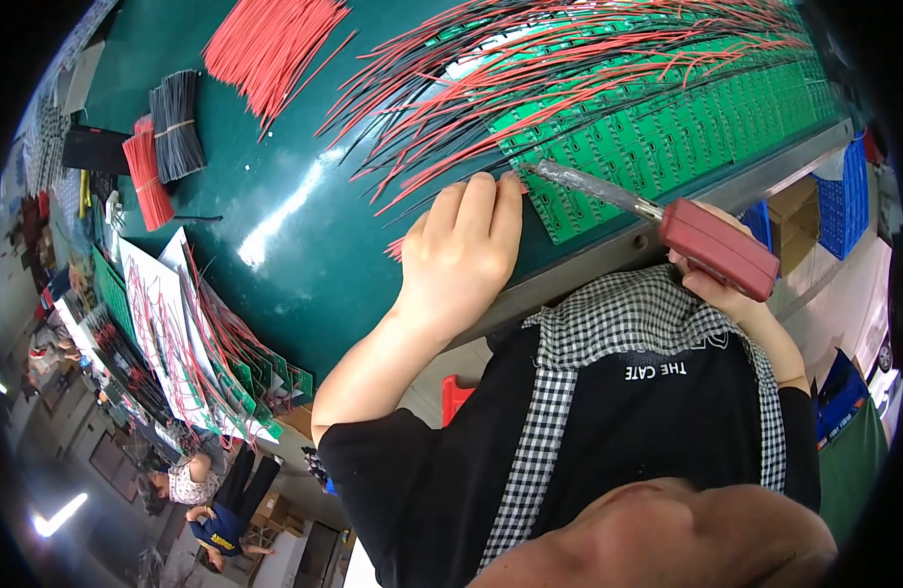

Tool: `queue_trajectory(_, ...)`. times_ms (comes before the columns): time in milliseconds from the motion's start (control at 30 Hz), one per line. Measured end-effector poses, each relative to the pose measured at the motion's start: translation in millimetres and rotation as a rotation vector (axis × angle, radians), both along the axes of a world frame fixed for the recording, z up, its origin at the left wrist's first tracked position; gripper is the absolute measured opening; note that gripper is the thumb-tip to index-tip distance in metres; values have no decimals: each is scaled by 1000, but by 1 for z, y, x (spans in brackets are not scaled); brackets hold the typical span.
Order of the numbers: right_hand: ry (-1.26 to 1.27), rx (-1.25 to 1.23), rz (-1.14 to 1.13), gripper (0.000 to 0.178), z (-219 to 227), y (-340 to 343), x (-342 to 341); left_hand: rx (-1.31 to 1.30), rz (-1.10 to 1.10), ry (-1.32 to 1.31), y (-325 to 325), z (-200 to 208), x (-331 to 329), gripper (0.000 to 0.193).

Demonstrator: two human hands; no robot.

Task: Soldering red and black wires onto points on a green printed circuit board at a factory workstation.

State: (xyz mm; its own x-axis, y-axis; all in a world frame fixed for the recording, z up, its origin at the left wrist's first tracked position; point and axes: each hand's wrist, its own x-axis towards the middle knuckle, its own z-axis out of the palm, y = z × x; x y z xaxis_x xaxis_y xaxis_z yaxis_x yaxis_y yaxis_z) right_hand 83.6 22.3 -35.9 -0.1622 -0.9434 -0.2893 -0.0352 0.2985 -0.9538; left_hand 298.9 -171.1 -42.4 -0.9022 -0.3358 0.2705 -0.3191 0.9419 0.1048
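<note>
My right hand [714,284] is wrapped round the handle of a red soldering gun [721,250]. Its long metal barrel points left, and the tip touches or hovers just above the near left corner of a green circuit board panel [628,157]. Close beside that tip, my left hand [461,245] is closed, fingertips pressed together at the panel's edge. Red wire ends [394,250] stick out past the palm; the rest of them is hidden under the hand. Long red and black wires [451,98] fan leftward from the boards across the green tabletop.
A loose pile of red wires [270,49] lies at the far left. Tied bundles of black wires [177,127] and red wires [149,181] sit near it. Wired boards [245,382] are stacked with white sheets at the left edge. A metal rail [588,269] borders the table; blue crates [843,196] stand right.
</note>
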Motion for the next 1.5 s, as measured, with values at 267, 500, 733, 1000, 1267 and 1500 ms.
queue_trajectory(267, 193, -48, 80, 45, -8, 3, -3, -9, 0, -7, 1, -2, 1, 21)
queue_trajectory(500, 348, -85, 167, 53, -4, 1, -6, -4, -3, -15, 1, 0, 0, 21)
queue_trajectory(733, 131, -72, 53, 62, -10, 5, -4, 4, 28, -4, 4, 0, 0, 24)
queue_trajectory(1000, -211, 33, -171, 69, -7, 12, 3, 25, 53, -13, 6, 1, -2, 29)
queue_trajectory(1267, -169, 64, -134, 70, -6, 13, -5, 46, -24, 50, 6, 5, -10, 28)
queue_trajectory(1500, -203, 45, -161, 66, -5, 7, -1, 59, -15, 45, 7, -4, -13, 32)
